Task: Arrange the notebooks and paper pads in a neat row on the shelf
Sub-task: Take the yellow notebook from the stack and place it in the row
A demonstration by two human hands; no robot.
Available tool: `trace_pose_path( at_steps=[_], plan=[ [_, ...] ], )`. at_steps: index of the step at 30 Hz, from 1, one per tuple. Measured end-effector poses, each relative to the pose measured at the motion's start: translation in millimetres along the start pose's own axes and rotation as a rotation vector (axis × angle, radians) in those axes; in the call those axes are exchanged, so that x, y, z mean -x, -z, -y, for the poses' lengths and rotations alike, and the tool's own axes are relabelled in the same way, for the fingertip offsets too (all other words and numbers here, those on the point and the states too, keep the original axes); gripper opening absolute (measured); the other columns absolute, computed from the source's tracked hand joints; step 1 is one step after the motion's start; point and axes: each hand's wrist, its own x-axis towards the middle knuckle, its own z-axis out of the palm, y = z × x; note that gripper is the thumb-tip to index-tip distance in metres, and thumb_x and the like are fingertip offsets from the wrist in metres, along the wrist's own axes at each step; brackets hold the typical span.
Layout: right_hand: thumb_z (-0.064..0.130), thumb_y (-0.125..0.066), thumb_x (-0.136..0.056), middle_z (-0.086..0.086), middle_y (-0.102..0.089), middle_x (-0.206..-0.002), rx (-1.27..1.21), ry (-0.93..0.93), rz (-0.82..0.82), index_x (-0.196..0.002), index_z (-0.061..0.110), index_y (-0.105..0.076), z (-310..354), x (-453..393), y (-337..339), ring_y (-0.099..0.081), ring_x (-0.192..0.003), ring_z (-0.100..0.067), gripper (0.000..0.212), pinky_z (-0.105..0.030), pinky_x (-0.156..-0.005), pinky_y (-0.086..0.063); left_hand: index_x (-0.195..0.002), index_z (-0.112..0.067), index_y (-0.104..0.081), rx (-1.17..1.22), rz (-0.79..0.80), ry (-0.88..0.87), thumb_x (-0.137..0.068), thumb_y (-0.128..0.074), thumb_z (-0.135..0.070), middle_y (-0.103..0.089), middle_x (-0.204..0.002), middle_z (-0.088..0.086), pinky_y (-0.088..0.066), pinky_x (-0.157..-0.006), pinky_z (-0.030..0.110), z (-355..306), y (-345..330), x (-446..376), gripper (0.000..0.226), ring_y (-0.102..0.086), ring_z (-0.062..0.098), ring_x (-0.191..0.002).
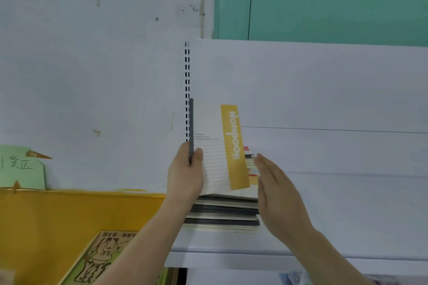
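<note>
Notebook stood on edge at the shelf's left end

The left hand point(185, 173) gripped the grey spine of a white-and-yellow notebook point(220, 150), upright atop a stack of notebooks point(223, 213) on the white shelf point(347, 215). The right hand point(278, 192) was released, palm flat against the stack's right edge. The slotted upright point(187, 90) bounded the left; bare shelf ran right. A yellow bin point(58, 215) sat lower left.

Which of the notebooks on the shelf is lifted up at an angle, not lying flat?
The top notebook, with the yellow band. The left hand holds its dark spine and tilts it upward, while the other notebooks lie flat in a stack beneath it.
</note>
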Motion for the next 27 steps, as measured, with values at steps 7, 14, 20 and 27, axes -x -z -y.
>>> trace_pose_path(
  at_steps=[7, 14, 20, 27],
  plan=[
    [0.040, -0.026, -0.104, 0.003, -0.039, -0.149, 0.020, 0.012, 0.601, -0.139, 0.016, -0.046, -21, -11, -8, -0.037, -0.135, -0.017, 0.047, -0.031, -0.112, -0.028, -0.134, -0.031, -0.043, -0.032, 0.016, 0.059, -0.107, -0.036, -0.030, -0.063, -0.109, -0.015, -0.050, -0.086, 0.037, 21, 26, -7, 0.028, -0.060, 0.014, -0.102],
    [0.027, -0.031, -0.101, 0.007, -0.053, -0.081, 0.245, 0.172, 0.498, -0.096, 0.026, -0.041, -14, -25, 9, -0.052, -0.072, -0.023, 0.011, -0.033, -0.064, -0.040, -0.136, -0.028, -0.042, -0.020, -0.038, 0.110, -0.107, -0.035, -0.027, -0.057, -0.101, -0.019, -0.048, -0.083, 0.039, 16, 33, -12, 0.030, -0.057, 0.015, -0.096],
    [0.041, -0.021, -0.100, 0.007, -0.043, -0.051, 0.253, -0.012, 0.045, -0.082, 0.019, -0.046, -24, -39, 28, -0.046, -0.044, -0.018, 0.038, -0.029, -0.044, -0.029, -0.140, -0.028, -0.042, -0.003, -0.076, 0.071, -0.107, -0.035, -0.027, -0.061, -0.119, -0.007, -0.049, -0.090, 0.038, 4, 46, -16, 0.034, -0.058, 0.021, -0.109],
    [0.034, -0.035, -0.098, 0.002, -0.054, -0.051, 0.129, -0.070, -0.323, -0.086, 0.019, -0.059, 47, -27, 32, -0.053, -0.043, -0.029, 0.032, -0.031, -0.040, -0.041, -0.126, -0.048, -0.045, 0.189, 0.031, 0.147, -0.107, -0.035, -0.036, -0.067, -0.111, -0.012, -0.056, -0.089, 0.049, -1, 25, 3, 0.024, -0.065, 0.016, -0.100]
  ],
)
